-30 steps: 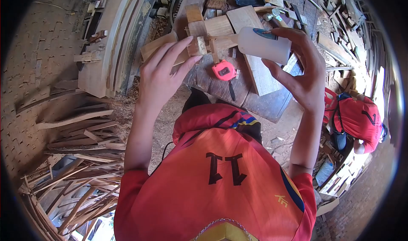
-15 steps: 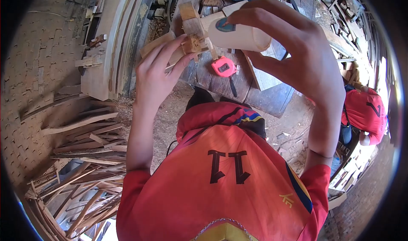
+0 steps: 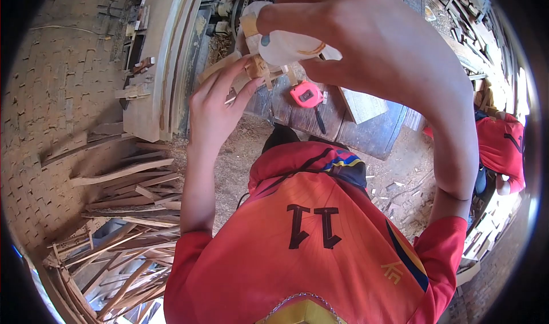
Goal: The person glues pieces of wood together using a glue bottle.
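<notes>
My left hand [image 3: 220, 98] pinches a small wooden block [image 3: 257, 67] between thumb and fingertips, at the joint of a light wooden piece. Wrapped around a white plastic bottle [image 3: 287, 51], my right hand [image 3: 349, 32] holds it on its side, tilted, right above that wood. The bottle's far end and its tip are hidden behind my fingers. Just below the bottle, a pink tape measure [image 3: 307, 94] with a black strap lies on the wooden worktable [image 3: 366, 134].
A pale board [image 3: 363, 106] lies on the worktable to the right. Long planks [image 3: 166, 50] and machine parts [image 3: 223, 8] stand at the left. Scrap wood [image 3: 123, 204] is heaped at lower left. Another person in a red shirt [image 3: 500, 147] is at the right.
My right hand has brought the bottle left and closer over the wood, tilting it. My left hand keeps its pinch on the wooden block. The whole view has shifted slightly.
</notes>
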`<state>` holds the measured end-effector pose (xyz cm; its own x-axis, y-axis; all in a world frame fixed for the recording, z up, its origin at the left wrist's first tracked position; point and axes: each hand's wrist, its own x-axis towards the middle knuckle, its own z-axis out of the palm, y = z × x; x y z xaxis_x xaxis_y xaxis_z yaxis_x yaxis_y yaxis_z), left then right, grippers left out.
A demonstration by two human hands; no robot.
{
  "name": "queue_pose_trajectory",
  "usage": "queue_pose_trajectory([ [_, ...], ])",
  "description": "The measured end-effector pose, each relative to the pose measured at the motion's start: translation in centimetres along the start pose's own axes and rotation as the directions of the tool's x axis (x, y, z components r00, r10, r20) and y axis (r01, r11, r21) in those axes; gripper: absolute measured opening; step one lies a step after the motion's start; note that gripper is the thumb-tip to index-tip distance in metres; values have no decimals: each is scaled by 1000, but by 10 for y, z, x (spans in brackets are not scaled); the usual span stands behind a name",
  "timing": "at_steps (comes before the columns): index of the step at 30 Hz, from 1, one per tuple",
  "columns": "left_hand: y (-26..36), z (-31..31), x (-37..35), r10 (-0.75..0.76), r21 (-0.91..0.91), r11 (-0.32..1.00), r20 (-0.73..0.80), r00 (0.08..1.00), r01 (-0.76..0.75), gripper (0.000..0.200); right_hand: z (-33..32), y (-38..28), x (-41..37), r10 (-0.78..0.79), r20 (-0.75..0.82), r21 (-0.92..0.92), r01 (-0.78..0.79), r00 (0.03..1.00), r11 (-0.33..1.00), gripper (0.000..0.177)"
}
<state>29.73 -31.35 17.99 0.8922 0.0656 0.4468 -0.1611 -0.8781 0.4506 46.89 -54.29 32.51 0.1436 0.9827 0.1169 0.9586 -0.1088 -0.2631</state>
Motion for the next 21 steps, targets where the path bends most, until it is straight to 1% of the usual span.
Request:
queue_pose_trajectory([
  [1, 0, 0, 0, -8, 1, 1000, 2, 1000, 8, 41, 1, 3, 2, -26, -13, 27, 26, 1000, 999, 34],
  [2, 1, 0, -1, -15, 1, 1000, 5, 1000, 15, 41, 10, 8, 5, -65, -59, 46, 68, 996, 997, 32],
  [4, 4, -2, 0, -43, -5, 999, 22, 999, 43, 41, 12, 9, 8, -94, -73, 28, 97, 993, 995, 30],
  [5, 8, -4, 1, -62, -12, 998, 37, 997, 62, 41, 8, 8, 10, -83, -40, -6, 83, 996, 997, 30],
  [7, 9, -4, 2, -81, -12, 997, 50, 995, 81, 41, 2, 7, 7, -66, -17, -5, 66, 998, 998, 31],
  [9, 8, -4, 1, -78, 2, 997, 47, 996, 78, 42, 0, 7, 0, -44, -48, 71, 48, 998, 996, 33],
  [12, 11, -4, 1, -156, -25, 987, 68, 985, 158, 42, 9, 12, -10, 22, -119, 181, 0, 993, 984, 40],
  [14, 8, -4, 1, -124, 0, 992, 58, 991, 125, 41, 17, 20, -16, 61, -160, 226, -24, 985, 974, 44],
  [17, 7, -4, 1, -103, 9, 995, 56, 993, 103, 40, 24, 28, -25, 81, -190, 330, -14, 978, 944, 49],
  [19, 8, -3, 2, -103, 11, 995, 60, 993, 102, 40, 28, 30, -31, 107, -201, 361, -28, 974, 932, 50],
  [21, 10, -3, 2, -108, 23, 994, 67, 992, 107, 39, 32, 31, -36, 136, -218, 340, -55, 966, 939, 49],
])
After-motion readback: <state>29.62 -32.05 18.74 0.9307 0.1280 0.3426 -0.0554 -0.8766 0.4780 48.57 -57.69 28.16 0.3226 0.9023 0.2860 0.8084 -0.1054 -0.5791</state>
